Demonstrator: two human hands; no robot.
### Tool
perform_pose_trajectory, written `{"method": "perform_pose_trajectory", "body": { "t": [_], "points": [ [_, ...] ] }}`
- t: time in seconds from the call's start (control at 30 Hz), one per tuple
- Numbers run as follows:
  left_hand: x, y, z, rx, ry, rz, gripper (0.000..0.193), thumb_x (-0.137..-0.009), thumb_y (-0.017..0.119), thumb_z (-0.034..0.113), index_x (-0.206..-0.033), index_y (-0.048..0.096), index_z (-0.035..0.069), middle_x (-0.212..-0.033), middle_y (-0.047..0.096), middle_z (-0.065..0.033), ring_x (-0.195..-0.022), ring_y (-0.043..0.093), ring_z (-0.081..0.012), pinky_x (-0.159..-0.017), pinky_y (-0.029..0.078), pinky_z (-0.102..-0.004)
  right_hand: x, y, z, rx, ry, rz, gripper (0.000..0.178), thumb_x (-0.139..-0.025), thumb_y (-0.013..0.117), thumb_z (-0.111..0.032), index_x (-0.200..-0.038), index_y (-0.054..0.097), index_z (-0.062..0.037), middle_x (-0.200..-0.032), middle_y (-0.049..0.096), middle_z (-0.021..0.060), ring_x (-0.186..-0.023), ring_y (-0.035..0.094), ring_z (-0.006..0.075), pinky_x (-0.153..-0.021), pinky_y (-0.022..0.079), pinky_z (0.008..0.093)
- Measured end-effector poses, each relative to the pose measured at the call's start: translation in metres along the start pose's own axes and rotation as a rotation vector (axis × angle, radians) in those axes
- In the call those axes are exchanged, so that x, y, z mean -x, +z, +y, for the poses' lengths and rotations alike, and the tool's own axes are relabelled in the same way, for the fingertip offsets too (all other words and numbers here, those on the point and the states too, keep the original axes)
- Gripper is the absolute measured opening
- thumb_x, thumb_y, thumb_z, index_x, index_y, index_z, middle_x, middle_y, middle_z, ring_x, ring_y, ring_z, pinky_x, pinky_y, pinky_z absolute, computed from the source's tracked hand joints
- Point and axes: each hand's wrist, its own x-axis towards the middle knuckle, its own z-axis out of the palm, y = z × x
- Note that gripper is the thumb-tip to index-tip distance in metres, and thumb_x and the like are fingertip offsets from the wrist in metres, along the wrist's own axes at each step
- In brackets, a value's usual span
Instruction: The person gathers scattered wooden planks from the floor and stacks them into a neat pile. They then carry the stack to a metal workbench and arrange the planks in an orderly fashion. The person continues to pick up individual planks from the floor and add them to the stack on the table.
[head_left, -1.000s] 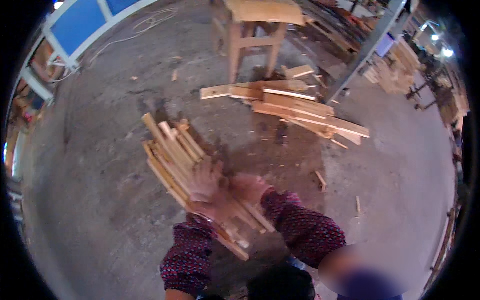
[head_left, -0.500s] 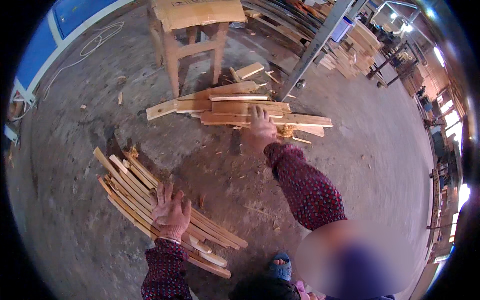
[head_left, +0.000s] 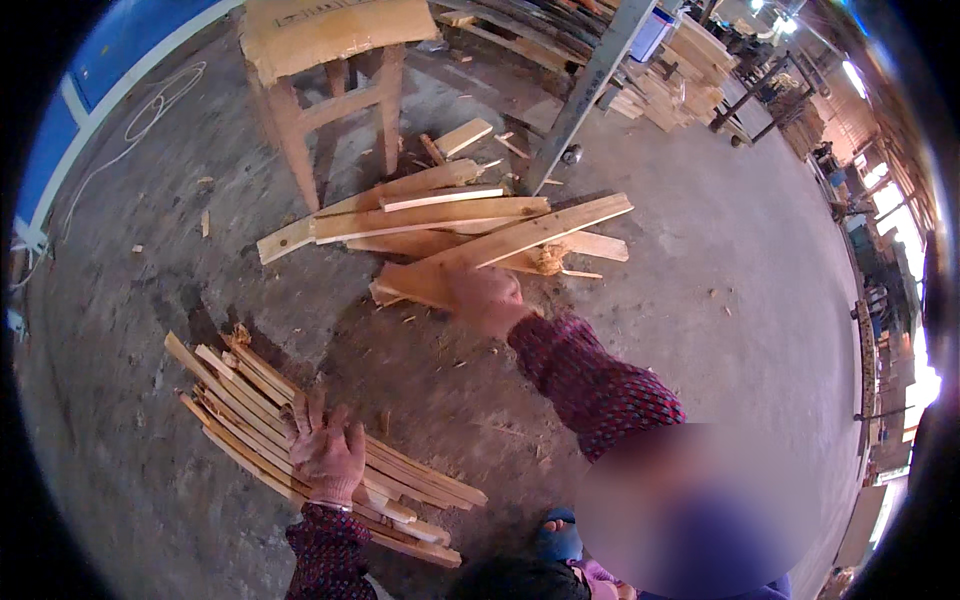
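On the dusty concrete floor, a bundle of thin slats is pressed under the flat, spread left hand, a plank pile farther off is gripped by the closed right hand, and a wooden stool is seen beyond.

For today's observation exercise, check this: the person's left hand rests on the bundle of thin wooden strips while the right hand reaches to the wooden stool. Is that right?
Not quite. The head view shows the left hand on the bundle of thin wooden strips, but the right hand reaches to the pile of wooden boards on the floor, not the wooden stool.
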Motion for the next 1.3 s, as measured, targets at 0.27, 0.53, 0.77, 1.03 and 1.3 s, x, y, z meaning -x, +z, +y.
{"method": "perform_pose_trajectory", "body": {
  "t": [0.27, 0.53, 0.77, 1.03, 1.3],
  "points": [
    [-0.003, -0.006, 0.003, 0.021, -0.009, 0.017, 0.033, -0.085, 0.065, 0.035, -0.108, 0.069, 0.012, -0.140, 0.048, -0.0152, -0.137, 0.035, -0.0382, -0.114, 0.025, -0.0601, 0.049, 0.016, 0.047, -0.452, -0.080, 0.133, 0.044, -0.088, 0.063, -0.042, -0.119, 0.060, -0.0118, -0.099, 0.068, 0.0159, -0.092, 0.068, 0.0350, -0.077, 0.056, 0.0437],
    [-0.008, -0.007, 0.003, 0.087, -0.021, 0.039, 0.031, -0.088, 0.061, 0.038, -0.108, 0.068, 0.015, -0.140, 0.050, -0.0125, -0.137, 0.034, -0.0369, -0.115, 0.022, -0.0588, -0.032, -0.026, 0.038, -0.242, 0.476, 0.211, 0.059, -0.090, 0.052, -0.060, -0.134, 0.061, -0.0222, -0.148, 0.043, 0.0197, -0.130, 0.042, 0.0494, -0.097, 0.046, 0.0555],
    [-0.004, -0.009, 0.002, 0.059, -0.078, -0.077, 0.033, -0.091, 0.058, 0.040, -0.111, 0.070, 0.017, -0.143, 0.049, -0.0094, -0.140, 0.031, -0.0351, -0.119, 0.017, -0.0566, 0.008, 0.017, 0.044, -0.220, 0.438, 0.290, 0.061, -0.084, 0.065, -0.045, -0.134, 0.055, -0.0108, -0.143, 0.047, 0.0172, -0.129, 0.043, 0.0448, -0.100, 0.048, 0.0480],
    [-0.008, -0.017, 0.002, -0.054, -0.089, -0.135, 0.043, -0.091, 0.056, 0.038, -0.123, 0.064, 0.011, -0.141, 0.048, -0.0144, -0.141, 0.030, -0.0355, -0.118, 0.019, -0.0550, 0.096, -0.005, 0.070, -1.398, 0.614, 0.236, 0.062, -0.079, 0.055, -0.011, -0.138, 0.045, 0.0053, -0.126, 0.059, 0.0210, -0.107, 0.063, 0.0309, -0.091, 0.054, 0.0394],
    [-0.003, 0.001, 0.002, -0.006, -0.025, -0.003, 0.039, -0.086, 0.061, 0.039, -0.115, 0.066, 0.013, -0.137, 0.047, -0.0112, -0.136, 0.034, -0.0344, -0.116, 0.023, -0.0567, 0.266, 0.005, 0.052, -2.128, 0.460, 0.096, 0.063, -0.076, 0.055, -0.015, -0.136, 0.047, 0.0027, -0.106, 0.066, 0.0163, -0.093, 0.067, 0.0269, -0.085, 0.056, 0.0396]
  ]
}}
